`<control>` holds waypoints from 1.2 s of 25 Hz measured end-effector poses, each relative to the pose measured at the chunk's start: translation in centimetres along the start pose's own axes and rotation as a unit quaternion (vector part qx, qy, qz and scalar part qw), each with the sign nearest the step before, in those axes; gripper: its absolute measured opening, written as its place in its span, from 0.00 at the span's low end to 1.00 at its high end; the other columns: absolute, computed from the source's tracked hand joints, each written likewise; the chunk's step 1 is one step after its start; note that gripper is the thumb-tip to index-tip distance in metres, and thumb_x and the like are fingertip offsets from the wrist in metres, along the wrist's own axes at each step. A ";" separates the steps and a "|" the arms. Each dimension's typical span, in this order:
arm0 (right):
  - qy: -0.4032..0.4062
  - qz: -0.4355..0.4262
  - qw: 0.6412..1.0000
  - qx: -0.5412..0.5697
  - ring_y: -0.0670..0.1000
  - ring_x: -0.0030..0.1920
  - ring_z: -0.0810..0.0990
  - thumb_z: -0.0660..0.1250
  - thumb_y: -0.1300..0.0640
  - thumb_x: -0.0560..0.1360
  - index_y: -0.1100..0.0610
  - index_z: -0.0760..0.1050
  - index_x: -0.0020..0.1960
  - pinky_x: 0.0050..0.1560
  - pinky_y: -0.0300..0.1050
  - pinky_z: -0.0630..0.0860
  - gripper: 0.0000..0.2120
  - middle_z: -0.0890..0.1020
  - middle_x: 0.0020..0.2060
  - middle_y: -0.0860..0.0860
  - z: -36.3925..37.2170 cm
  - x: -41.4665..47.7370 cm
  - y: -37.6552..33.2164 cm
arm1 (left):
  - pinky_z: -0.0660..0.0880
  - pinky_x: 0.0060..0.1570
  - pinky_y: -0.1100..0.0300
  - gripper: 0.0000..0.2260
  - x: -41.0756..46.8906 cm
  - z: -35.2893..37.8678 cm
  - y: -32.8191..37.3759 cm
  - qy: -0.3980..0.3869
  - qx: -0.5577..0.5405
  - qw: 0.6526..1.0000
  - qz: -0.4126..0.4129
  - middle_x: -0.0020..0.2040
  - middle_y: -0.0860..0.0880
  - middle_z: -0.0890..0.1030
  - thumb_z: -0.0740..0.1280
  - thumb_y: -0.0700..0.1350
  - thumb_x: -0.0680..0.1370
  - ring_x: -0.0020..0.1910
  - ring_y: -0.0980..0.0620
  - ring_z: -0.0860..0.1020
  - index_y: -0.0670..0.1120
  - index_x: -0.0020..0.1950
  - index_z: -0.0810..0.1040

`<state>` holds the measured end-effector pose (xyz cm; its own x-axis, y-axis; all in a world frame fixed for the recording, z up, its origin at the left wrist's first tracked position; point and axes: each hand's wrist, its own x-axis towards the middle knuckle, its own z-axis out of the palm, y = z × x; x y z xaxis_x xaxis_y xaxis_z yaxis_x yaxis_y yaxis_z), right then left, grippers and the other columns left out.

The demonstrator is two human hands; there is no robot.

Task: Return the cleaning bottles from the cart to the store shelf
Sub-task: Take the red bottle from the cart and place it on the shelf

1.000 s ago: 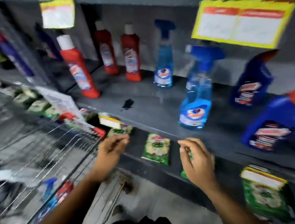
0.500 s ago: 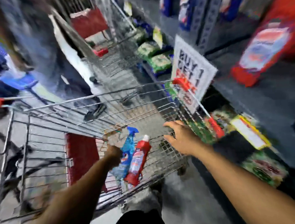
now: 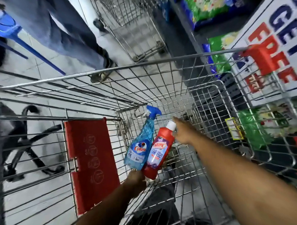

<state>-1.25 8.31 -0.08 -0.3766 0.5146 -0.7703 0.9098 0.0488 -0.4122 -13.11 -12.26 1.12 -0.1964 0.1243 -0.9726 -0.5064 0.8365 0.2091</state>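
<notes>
Two cleaning bottles lie side by side on the wire floor of the shopping cart (image 3: pixel 142 65): a blue spray bottle (image 3: pixel 140 143) with a blue trigger head, and to its right a red bottle (image 3: pixel 159 152) with a white cap. My left hand (image 3: pixel 136 179) is at the base of both bottles, its fingers hidden beneath them. My right hand (image 3: pixel 182 131) reaches in from the right and touches the red bottle's neck beside the cap, fingers stretched out and not closed round it. The store shelf is out of view apart from its low edge at the right.
A red fold-down seat flap (image 3: pixel 90 157) stands in the cart left of the bottles. A person in jeans (image 3: pixel 64 31) stands beyond the cart, beside a second wire cart (image 3: pixel 131 19). A promotion sign (image 3: pixel 277 38) and green packets (image 3: pixel 223 53) line the right.
My view swung from the shelf down into the cart. Both hands moved from the shelf edge into the cart: my left now at the bottles' base, my right against the red bottle's neck.
</notes>
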 end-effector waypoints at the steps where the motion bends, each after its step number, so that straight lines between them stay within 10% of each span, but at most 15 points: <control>1: -0.001 0.003 1.000 0.019 0.59 0.61 0.76 0.66 0.55 0.74 0.45 0.50 0.76 0.59 0.53 0.76 0.36 0.69 0.70 0.60 0.5 1.2 -0.1 | 0.69 0.21 0.66 0.12 1.1 0.0 -1.1 -0.008 -0.012 1.000 -0.009 0.29 0.48 0.75 0.59 0.31 0.75 0.27 0.54 0.73 0.45 0.35 0.71; 5: 0.014 0.038 0.999 0.020 0.61 0.66 0.71 0.64 0.53 0.76 0.47 0.58 0.74 0.56 0.49 0.76 0.29 0.59 0.74 0.59 2.3 4.3 -0.3 | 0.72 0.30 0.60 0.08 3.4 0.2 -2.1 0.001 -0.121 0.992 -0.044 0.26 0.48 0.81 0.59 0.34 0.76 0.26 0.51 0.77 0.44 0.43 0.75; 13: 0.064 -0.003 0.996 0.059 0.56 0.53 0.79 0.73 0.56 0.69 0.53 0.74 0.60 0.50 0.44 0.76 0.21 0.79 0.58 0.56 -2.2 0.3 -1.2 | 0.82 0.37 0.53 0.22 0.6 2.0 -2.1 -0.076 -0.170 0.980 -0.068 0.45 0.40 0.84 0.58 0.26 0.68 0.39 0.42 0.83 0.39 0.58 0.77; 21: 0.283 -0.105 0.927 0.222 0.52 0.51 0.79 0.66 0.56 0.74 0.49 0.72 0.66 0.52 0.42 0.74 0.20 0.81 0.56 0.51 -13.2 -15.0 -2.9 | 0.79 0.30 0.63 0.09 -9.5 2.6 4.4 -0.178 0.018 0.970 0.167 0.33 0.45 0.85 0.63 0.29 0.70 0.30 0.53 0.82 0.39 0.45 0.79; 26: 0.416 -0.164 0.834 0.323 0.50 0.49 0.77 0.72 0.58 0.70 0.52 0.73 0.59 0.55 0.49 0.75 0.19 0.79 0.50 0.50 -16.2 -27.0 -0.7 | 0.75 0.30 0.65 0.10 -17.9 2.8 6.7 -0.224 0.136 0.895 0.360 0.33 0.45 0.83 0.70 0.33 0.59 0.31 0.53 0.78 0.39 0.38 0.83; 30: 0.497 -0.157 0.775 0.358 0.52 0.50 0.82 0.73 0.42 0.61 0.47 0.74 0.55 0.54 0.52 0.78 0.25 0.83 0.51 0.51 -17.4 -36.9 2.6 | 0.78 0.39 0.64 0.22 -23.8 6.6 6.6 -0.279 0.245 0.809 0.455 0.45 0.43 0.85 0.75 0.35 0.59 0.41 0.51 0.82 0.39 0.53 0.80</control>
<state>17.99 4.32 35.73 0.0849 0.9959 0.0313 0.3367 0.0009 -0.9416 -6.19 -6.18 24.98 0.1789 0.9148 -0.3621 0.0557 0.3581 0.9320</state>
